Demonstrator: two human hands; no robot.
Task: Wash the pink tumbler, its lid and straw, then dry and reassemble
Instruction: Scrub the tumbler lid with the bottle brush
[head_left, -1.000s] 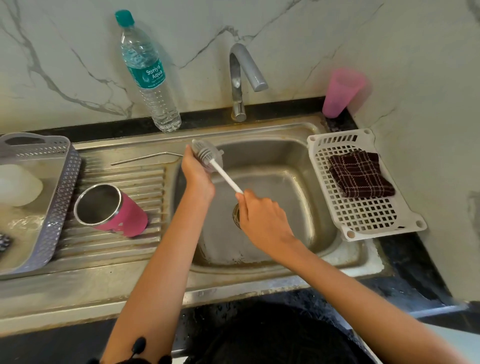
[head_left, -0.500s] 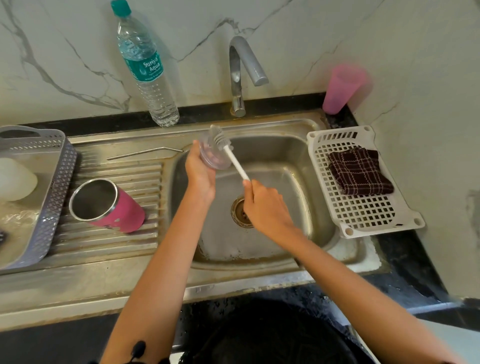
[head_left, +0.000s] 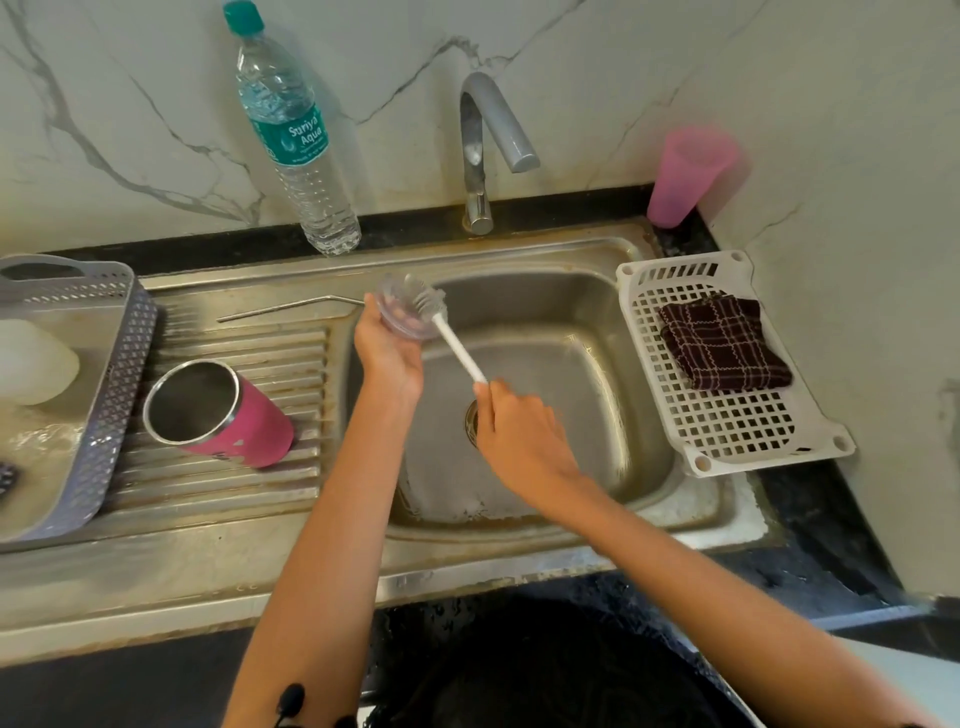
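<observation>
Over the stainless steel sink (head_left: 519, 254), mid-frame, the left hand (head_left: 387, 353) has turned the clear round plastic lid (head_left: 402, 317) it grips; the right hand (head_left: 519, 431) clasps the white-handled bristle brush (head_left: 457, 348) against it. Lid scrubbing seems unfinished.

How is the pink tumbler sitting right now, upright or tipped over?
Tipped over: the pink tumbler lies on its side on the ribbed drainboard, with its open mouth toward the grey tray.

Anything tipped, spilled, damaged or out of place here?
Only the pink tumbler is off upright: it lies on its side on the drainboard, open mouth toward the grey tray. The straw lies loose behind it. Nothing looks broken.
</observation>
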